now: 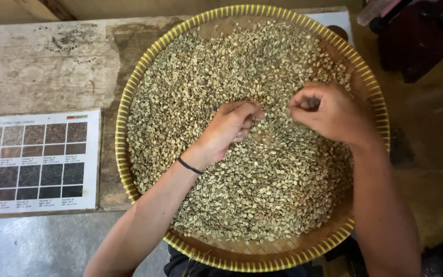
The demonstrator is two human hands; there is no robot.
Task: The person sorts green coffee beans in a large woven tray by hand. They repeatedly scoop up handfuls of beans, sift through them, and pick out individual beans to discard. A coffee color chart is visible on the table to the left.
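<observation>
1. Printed chart [37, 161]: lies flat at the left edge of the scene on a worn wooden table [42, 66]. It carries a grid of small sample photographs ranging from pale to very dark.
2. Round woven tray [124, 102]: stands just right of the chart, with a yellow-striped rim. Its near edge overhangs the table toward the person.
3. Pale green beans [262, 195]: lie spread across the tray in a shallow layer. Bare weave shows along the near rim and at the far edge.
4. Left hand [229, 125]: rests on the beans near the tray centre. Fingers are curled together, tips pinched toward the thumb; whether a bean sits between them cannot be told. A dark band circles the wrist.
5. Right hand [331, 113]: rests on the beans just right of the left hand, close but apart from it. Fingers are bunched into a loose fist; any contents are hidden.
6. Step in hand, as a judgement: hand-sorting, picking single beans from the layer.
7. Next move calls for: a fine fingertip pinch on one bean, lifted without scattering its neighbours
</observation>
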